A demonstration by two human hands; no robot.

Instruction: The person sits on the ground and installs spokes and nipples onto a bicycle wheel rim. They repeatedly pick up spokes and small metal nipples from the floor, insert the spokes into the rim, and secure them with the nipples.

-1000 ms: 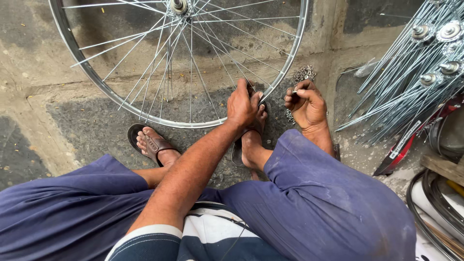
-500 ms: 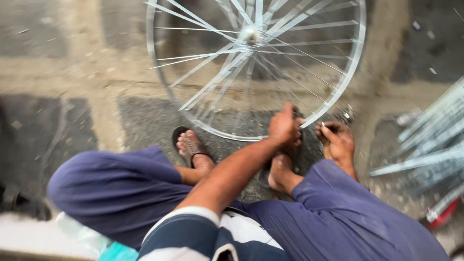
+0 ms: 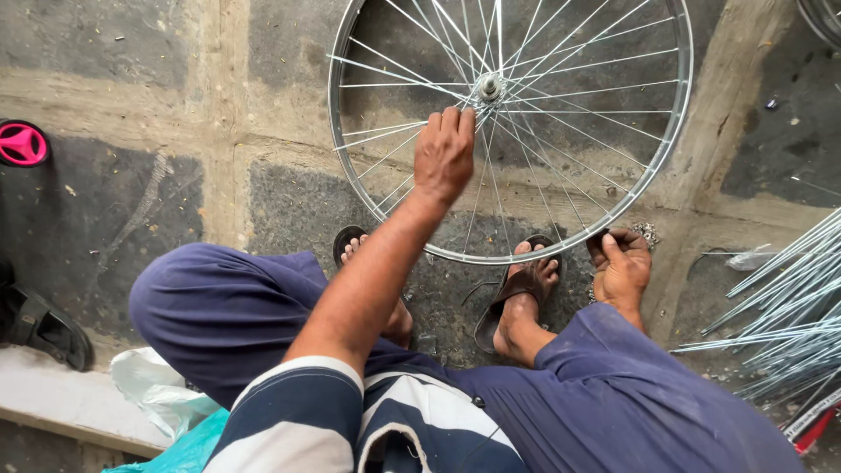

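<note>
A bare silver bicycle wheel (image 3: 368, 219) with thin spokes and a hub (image 3: 489, 87) lies on the stone floor in front of my sandalled feet. My left hand (image 3: 444, 153) reaches over the spokes just below the hub. Its fingers lie on the spokes and its thumb is hidden, so I cannot tell whether it grips one. At the rim's lower right edge, my right hand (image 3: 622, 263) pinches a small dark tool (image 3: 603, 238) against the rim. A small pile of metal bits (image 3: 647, 233) lies right beside that hand.
A bundle of loose silver spokes (image 3: 775, 324) fans out on the floor at the right. A pink round object (image 3: 22, 143) and a dark sandal (image 3: 44, 326) sit at the left. Plastic bags (image 3: 162, 394) lie by my left knee. Another rim (image 3: 823, 19) shows at the top right.
My left hand left the rim's lower edge and moved up to the spokes near the hub. My right hand stays at the rim. My view swung left and down.
</note>
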